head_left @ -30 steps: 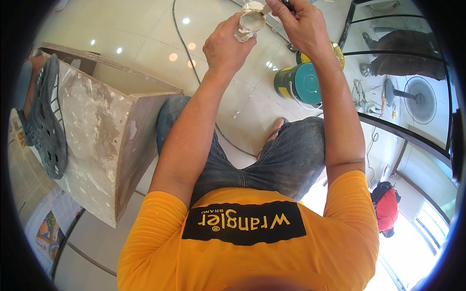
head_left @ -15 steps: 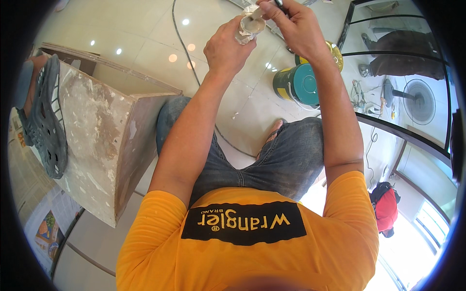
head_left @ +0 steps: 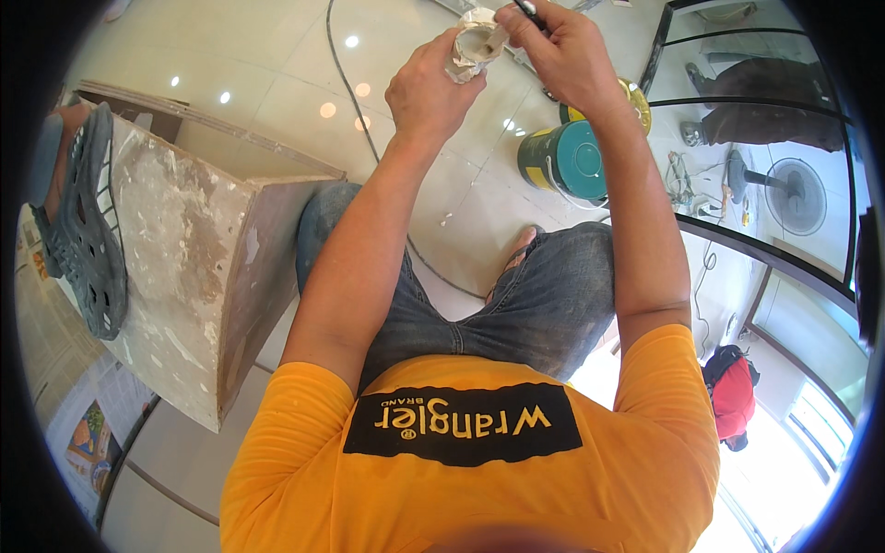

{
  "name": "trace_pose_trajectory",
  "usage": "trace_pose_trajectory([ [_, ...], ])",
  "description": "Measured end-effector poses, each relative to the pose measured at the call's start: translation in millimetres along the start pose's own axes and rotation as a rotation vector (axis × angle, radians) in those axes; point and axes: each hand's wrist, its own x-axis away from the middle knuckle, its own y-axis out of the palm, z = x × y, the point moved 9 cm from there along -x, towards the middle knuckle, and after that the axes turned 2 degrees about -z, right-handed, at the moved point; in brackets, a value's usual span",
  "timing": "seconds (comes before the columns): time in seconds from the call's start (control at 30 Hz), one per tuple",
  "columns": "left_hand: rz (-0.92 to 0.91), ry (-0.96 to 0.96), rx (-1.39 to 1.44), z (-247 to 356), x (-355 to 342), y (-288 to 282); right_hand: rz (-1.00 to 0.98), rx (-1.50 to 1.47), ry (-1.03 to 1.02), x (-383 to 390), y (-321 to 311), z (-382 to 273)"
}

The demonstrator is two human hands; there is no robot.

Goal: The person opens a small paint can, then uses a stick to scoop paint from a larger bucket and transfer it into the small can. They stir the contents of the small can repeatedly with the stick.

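Observation:
At the top centre, my left hand [head_left: 430, 88] is wrapped round a small whitish cup [head_left: 466, 69], its rim crusted and ragged and pale material inside. My right hand [head_left: 562, 60] grips a narrow tool [head_left: 525, 12] with a dark handle. The tool's flat, pale-smeared end reaches into the right side of the cup. Both hands are raised over the tiled floor [head_left: 295, 83], beyond my jeans-clad legs.
A plaster-marked wooden box [head_left: 184, 240] stands left, beside a person's foot in a grey clog [head_left: 97, 230]. Green bucket [head_left: 573, 157], yellow bucket [head_left: 634, 100] and grey cable [head_left: 341, 64] lie ahead. Right are a black-framed glass panel [head_left: 664, 46], fan [head_left: 793, 194] and red-black bag [head_left: 733, 396].
My right hand has moved slightly left and the tool's end has gone into the cup, crossing its middle half a second ago and now at its right side. My left hand stays nearly still.

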Motion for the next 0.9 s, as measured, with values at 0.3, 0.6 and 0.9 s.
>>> trace_pose_trajectory([
  [0.3, 0.008, 0.012, 0.003, 1.4, 0.1, -0.1, -0.009, 0.069, 0.012, -1.2, -0.8, -3.5],
  [0.6, 0.013, 0.013, 0.008, 0.0, 0.5, 0.6, -0.012, 0.024, -0.004, -1.7, -0.3, 4.1],
  [0.9, 0.008, 0.016, 0.002, 1.6, 0.0, 0.3, -0.013, 0.007, -0.039, -2.1, -1.2, -3.1],
])
